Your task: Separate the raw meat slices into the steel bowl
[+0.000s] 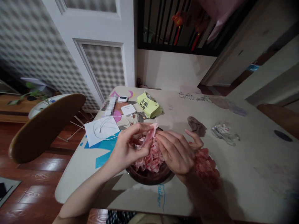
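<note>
Left hand (126, 146) and right hand (177, 151) pinch meat (152, 132) above the table (77, 177); chair (48, 127) at 9 o'clock, white panel (105, 29) at 11.

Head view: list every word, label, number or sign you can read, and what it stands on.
"Father", apparently: blue handwriting on the table.
"吉象如", fourth character unclear: yellow package.
Too small to read: print on the square white device.
Unreadable: the pixelated item.

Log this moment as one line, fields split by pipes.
left hand: holding meat piece | right hand: holding same piece | below hands: dark bowl of pink meat | right of bowl: redder meat pile
</note>
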{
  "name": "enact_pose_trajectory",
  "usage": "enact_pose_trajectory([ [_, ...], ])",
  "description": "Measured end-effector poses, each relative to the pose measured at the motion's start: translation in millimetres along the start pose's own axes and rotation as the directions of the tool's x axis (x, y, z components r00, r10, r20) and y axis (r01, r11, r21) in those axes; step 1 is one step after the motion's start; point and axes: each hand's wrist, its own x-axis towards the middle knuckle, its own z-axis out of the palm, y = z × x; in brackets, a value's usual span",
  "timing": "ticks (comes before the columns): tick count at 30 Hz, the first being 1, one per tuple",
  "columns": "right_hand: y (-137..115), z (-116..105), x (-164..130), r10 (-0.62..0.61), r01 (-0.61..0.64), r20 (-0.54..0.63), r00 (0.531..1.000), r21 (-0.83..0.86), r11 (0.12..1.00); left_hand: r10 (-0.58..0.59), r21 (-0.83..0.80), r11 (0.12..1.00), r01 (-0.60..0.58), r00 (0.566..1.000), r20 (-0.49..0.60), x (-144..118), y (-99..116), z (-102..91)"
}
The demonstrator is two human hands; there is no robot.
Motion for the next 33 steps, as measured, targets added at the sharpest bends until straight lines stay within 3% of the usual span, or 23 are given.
enact_pose_trajectory([
  [14,0.7,5.9,0.4,0.023,-0.031,-0.074,0.997,-0.104,0.994,0.032,0.061,0.998,-0.032,0.999,-0.003,0.0,-7.6,6.9],
  [19,1.8,1.6,-1.2,0.010,-0.012,-0.046,0.999,-0.041,0.999,0.027,0.043,0.999,-0.026,0.999,-0.018,-3.8,-6.2,9.1],
  [25,-0.2,-0.8,0.6,0.009,-0.009,-0.019,1.000,0.025,1.000,0.103,0.130,0.986,-0.108,0.994,0.041,-1.2,-1.6,5.9],
  [33,-4.6,-3.2,6.6,0.031,-0.036,-0.094,0.995,-0.059,0.998,0.160,0.131,0.977,-0.168,0.985,0.070,-2.7,0.7,8.3],
])
